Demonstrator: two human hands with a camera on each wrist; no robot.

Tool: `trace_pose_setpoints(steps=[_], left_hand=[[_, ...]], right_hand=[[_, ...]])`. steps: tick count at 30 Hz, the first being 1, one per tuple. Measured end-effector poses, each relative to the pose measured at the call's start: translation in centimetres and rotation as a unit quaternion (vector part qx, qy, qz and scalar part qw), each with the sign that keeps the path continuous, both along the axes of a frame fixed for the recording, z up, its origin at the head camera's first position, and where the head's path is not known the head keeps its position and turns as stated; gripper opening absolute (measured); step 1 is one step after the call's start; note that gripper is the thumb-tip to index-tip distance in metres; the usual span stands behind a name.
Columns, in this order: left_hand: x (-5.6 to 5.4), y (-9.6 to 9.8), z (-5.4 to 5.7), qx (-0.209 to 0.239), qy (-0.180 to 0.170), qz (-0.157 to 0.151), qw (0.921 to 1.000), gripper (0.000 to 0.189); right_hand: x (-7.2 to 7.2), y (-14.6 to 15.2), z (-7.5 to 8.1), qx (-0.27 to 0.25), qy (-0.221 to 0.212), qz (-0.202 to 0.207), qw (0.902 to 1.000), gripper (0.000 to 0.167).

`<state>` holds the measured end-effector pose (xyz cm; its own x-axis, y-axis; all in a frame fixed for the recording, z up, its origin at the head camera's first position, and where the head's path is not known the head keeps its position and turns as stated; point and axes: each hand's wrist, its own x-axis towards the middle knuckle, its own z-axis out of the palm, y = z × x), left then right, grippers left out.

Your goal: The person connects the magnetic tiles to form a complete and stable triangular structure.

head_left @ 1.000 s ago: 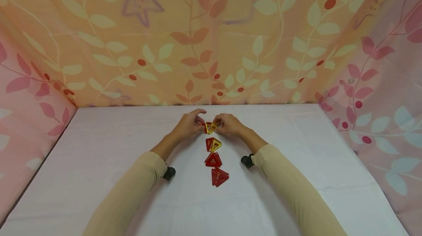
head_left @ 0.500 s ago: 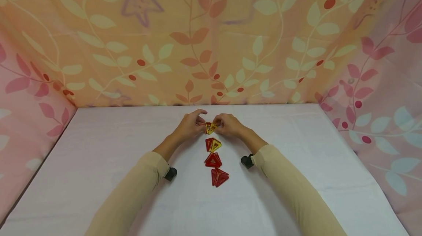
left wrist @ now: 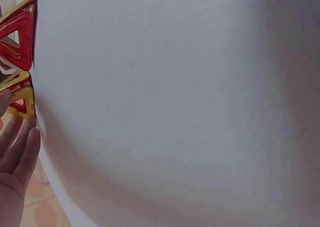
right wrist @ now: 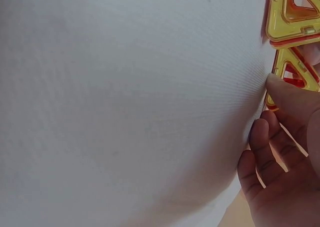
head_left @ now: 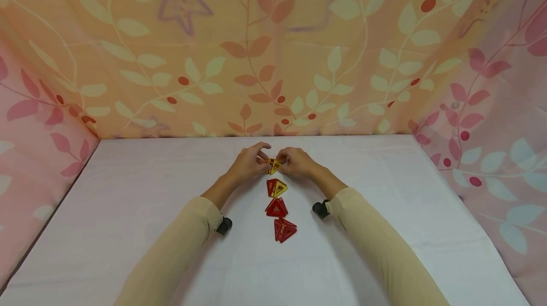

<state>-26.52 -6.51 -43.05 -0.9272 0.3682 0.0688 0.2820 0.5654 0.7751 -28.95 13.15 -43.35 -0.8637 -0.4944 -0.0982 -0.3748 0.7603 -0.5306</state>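
Note:
A small pyramid of yellow and red magnetic triangle tiles (head_left: 274,167) stands at the far end of a row on the white table. From its left side my left hand (head_left: 248,162) pinches it; in the left wrist view the thumb and fingers (left wrist: 31,149) meet a yellow-framed tile (left wrist: 28,103). On the right side, my right hand (head_left: 297,161) holds it, with the thumb on a yellow tile (right wrist: 278,62) and the other fingers curled below. Just nearer stands a red and yellow pyramid (head_left: 277,187). The hands partly hide the far pyramid's sides.
Two red tile pyramids (head_left: 276,208) continue the row toward me, the nearest one (head_left: 284,230) slightly to the right. A black wrist camera (head_left: 224,226) sits at each sleeve cuff. Flowered cloth (head_left: 273,59) rises behind the table's far edge.
My left hand has shifted a little to the right, bringing the left side of the far pyramid in. My right hand and the other pyramids have stayed put.

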Motion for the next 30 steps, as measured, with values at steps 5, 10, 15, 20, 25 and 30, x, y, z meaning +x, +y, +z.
trace_pose_setpoints(steps=[5, 10, 15, 20, 25, 30], left_hand=[[0.03, 0.09, -0.09, -0.009, 0.000, 0.003, 1.0000, 0.054], [0.04, 0.09, -0.20, -0.010, 0.003, 0.005, 0.9999, 0.053], [0.15, 0.08, -0.20, -0.013, 0.002, 0.007, 0.9999, 0.053], [0.20, 0.06, -0.24, -0.015, 0.005, 0.007, 0.9999, 0.052], [0.12, 0.03, -0.37, -0.010, 0.008, 0.001, 0.9999, 0.051], [-0.13, -0.45, -0.18, -0.019, 0.015, 0.000, 0.9997, 0.049]], right_hand=[[0.05, 0.02, 0.00, 0.000, 0.000, -0.003, 1.0000, 0.023], [0.08, 0.00, 0.04, 0.003, 0.004, -0.003, 1.0000, 0.023], [0.03, -0.02, -0.04, 0.003, 0.005, 0.000, 1.0000, 0.024], [-0.06, 0.04, -0.14, 0.000, 0.006, 0.006, 1.0000, 0.024], [-0.16, 0.24, -0.05, 0.000, 0.006, 0.010, 0.9999, 0.024], [-0.30, 0.64, 0.35, 0.007, 0.000, 0.020, 0.9998, 0.027]])
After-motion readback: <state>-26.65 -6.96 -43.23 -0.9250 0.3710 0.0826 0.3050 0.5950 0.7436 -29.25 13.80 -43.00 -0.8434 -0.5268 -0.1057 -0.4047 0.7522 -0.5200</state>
